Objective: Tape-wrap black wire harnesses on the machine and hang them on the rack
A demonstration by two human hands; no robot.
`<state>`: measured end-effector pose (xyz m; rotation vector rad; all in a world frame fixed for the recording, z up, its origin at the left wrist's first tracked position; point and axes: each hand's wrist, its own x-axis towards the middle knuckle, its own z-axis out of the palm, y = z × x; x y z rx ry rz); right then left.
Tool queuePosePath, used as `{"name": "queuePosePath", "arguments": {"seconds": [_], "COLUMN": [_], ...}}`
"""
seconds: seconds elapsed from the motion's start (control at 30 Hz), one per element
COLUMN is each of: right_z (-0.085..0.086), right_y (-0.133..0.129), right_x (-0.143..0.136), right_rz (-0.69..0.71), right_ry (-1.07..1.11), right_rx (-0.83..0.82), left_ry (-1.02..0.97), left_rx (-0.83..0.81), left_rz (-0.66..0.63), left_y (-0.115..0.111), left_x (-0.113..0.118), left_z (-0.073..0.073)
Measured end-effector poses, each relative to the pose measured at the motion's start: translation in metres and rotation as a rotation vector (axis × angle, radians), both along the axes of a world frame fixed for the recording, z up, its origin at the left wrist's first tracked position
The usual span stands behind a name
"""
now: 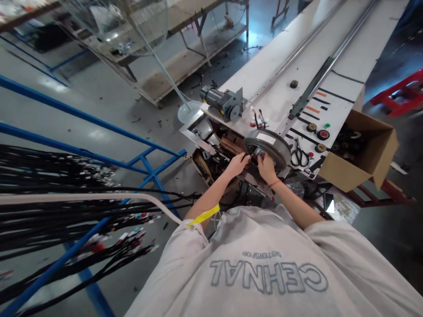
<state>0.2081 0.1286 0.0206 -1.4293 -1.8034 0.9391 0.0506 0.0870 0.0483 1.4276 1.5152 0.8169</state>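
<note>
A large dark grey round wheel with a white label stands at the near end of the long white table, close to my body. At its near left side my left hand is closed, and a small dark piece shows at its fingertips. Close beside it, my right hand is in front of the wheel, fingers bent round something by a shiny metal cylinder. What either hand holds is too small and partly hidden to name. A pair of black-handled scissors lies to the right of the wheel.
A motor sits on the table's left corner. Tape rolls lie right, beside a cardboard box. Black cables hang on a blue rack at left. A phone lies low right; a red plastic piece stands far right.
</note>
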Motion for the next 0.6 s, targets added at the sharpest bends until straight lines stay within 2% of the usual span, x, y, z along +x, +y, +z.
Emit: {"name": "queuePosePath", "arguments": {"seconds": [0.07, 0.13, 0.2, 0.33, 0.5, 0.6], "right_z": [-0.007, -0.01, -0.01, -0.006, 0.002, 0.014], "right_y": [-0.011, -0.012, -0.007, -0.004, -0.014, -0.017], "right_x": [0.01, 0.017, 0.021, 0.032, 0.037, 0.03], "right_rz": [0.028, 0.103, 0.172, 0.256, 0.235, 0.212], "right_ry": [-0.176, -0.241, -0.203, -0.011, 0.111, 0.127], "right_rx": [0.04, -0.018, -0.045, 0.02, -0.17, -0.123], "left_ry": [0.048, 0.029, -0.017, -0.033, 0.013, 0.095], "left_rx": [0.027, 0.012, -0.004, -0.022, -0.02, -0.01], "left_rz": [-0.019, -0.045, -0.068, -0.119, -0.177, -0.199], "left_y": [0.011, 0.011, 0.006, -0.005, -0.011, -0.015], "left_x": [0.0, -0.002, -0.003, -0.005, -0.012, -0.013], "left_z": [-0.003, -0.007, -0.009, -0.009, -0.007, -0.012]}}
